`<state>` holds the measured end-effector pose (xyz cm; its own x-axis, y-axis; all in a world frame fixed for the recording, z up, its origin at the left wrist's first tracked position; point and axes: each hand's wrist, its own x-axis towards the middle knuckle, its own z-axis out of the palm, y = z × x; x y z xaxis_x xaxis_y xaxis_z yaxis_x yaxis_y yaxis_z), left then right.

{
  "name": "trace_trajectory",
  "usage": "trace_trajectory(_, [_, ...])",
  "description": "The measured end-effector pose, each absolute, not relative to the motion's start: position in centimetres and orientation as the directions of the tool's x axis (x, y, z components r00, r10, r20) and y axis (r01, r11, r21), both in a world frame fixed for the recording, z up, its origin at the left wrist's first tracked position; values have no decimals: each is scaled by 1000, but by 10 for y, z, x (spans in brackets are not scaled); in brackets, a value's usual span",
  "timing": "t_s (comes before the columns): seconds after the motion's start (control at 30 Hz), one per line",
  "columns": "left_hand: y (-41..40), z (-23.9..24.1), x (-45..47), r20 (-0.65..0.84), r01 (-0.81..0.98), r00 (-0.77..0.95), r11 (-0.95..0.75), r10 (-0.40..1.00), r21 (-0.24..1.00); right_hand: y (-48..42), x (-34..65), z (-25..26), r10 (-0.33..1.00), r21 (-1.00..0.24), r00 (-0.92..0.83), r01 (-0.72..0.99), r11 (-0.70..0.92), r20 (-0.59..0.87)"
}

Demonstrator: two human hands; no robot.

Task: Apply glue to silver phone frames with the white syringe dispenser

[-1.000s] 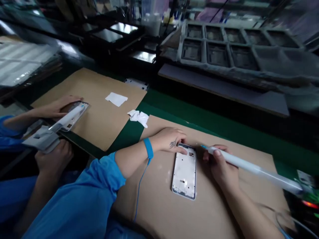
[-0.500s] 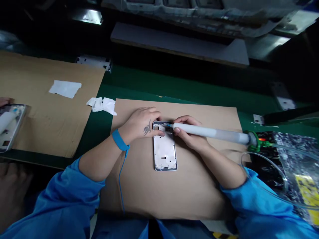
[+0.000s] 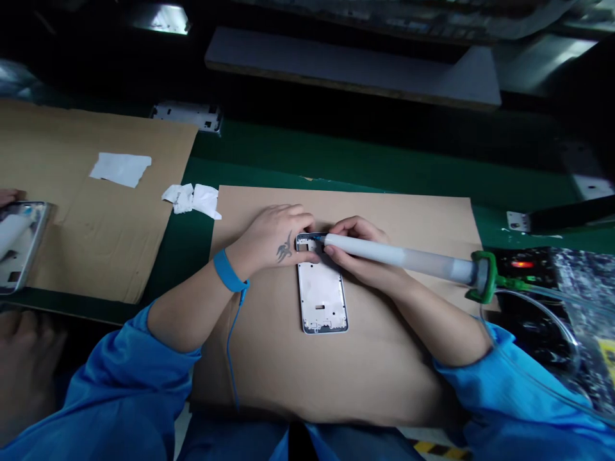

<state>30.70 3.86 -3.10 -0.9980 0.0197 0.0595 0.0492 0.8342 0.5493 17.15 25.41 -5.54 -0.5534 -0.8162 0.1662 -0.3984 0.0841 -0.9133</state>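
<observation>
A white phone frame (image 3: 323, 291) with dark edges lies on a cardboard sheet (image 3: 269, 358) in front of me. My left hand (image 3: 276, 237) grips its upper left side, thumb across the inner face and fingers at the top edge. A blue wrist strap (image 3: 229, 271) with a thin cord circles that wrist. In my right hand (image 3: 360, 253) is a long white dispensing syringe (image 3: 403, 257), held near its front end. Its blue needle tip (image 3: 318, 239) is at the frame's top edge; whether it touches, I cannot tell. A green cap (image 3: 487, 276) with a tube closes the rear.
A dark box with a red light (image 3: 523, 264) stands at right, the clear tube (image 3: 567, 339) looping by it. White paper scraps (image 3: 192, 199) lie left of my sheet. Another person's hand (image 3: 8, 196) is by a second phone frame (image 3: 36, 246) at far left.
The syringe tip has moved left along the frame's top edge, with my right hand following. The phone frame has turned slightly, its lower end shifting right. The camera view has shifted a little.
</observation>
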Motion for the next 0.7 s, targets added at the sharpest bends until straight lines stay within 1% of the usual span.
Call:
trace_trajectory(0.43, [40, -33, 307, 73, 53, -997, 843, 17, 535, 255, 172, -53, -825, -914, -542, -396, 83, 160])
trace_trajectory(0.7, [41, -29, 307, 47, 31, -999, 847, 7, 531, 255, 171, -54, -825, -914, -541, -398, 82, 162])
